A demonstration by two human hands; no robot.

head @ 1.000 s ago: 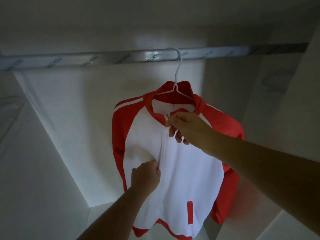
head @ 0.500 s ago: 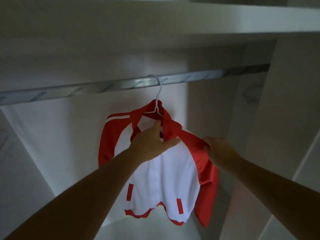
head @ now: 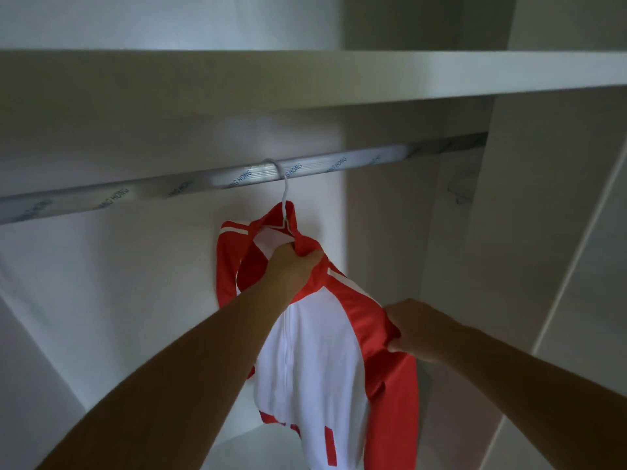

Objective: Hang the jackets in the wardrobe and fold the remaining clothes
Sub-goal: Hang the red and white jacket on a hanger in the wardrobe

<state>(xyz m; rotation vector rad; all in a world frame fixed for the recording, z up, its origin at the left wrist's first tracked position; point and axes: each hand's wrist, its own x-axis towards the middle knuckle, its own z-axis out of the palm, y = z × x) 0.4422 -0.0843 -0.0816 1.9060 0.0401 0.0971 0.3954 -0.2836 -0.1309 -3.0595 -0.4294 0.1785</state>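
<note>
A red and white zip jacket [head: 319, 361] hangs inside the wardrobe on a white wire hanger [head: 285, 195]. The hanger's hook sits over the silver rail [head: 210, 179]. My left hand [head: 295, 269] is closed on the red collar just below the hanger neck. My right hand [head: 412, 329] pinches the red fabric of the jacket's right shoulder and sleeve. The jacket is turned at an angle, its front facing me and slightly to the right.
A white shelf [head: 373, 76] runs across above the rail. White wardrobe walls close in at the back, left and right [head: 529, 232]. The wardrobe floor [head: 258, 442] shows pale below the jacket's hem. No other garment hangs on the rail.
My left hand rose from the zip at the chest to the collar. My right hand left the collar and took the right shoulder. The jacket swivelled on the hanger and my view tilted up.
</note>
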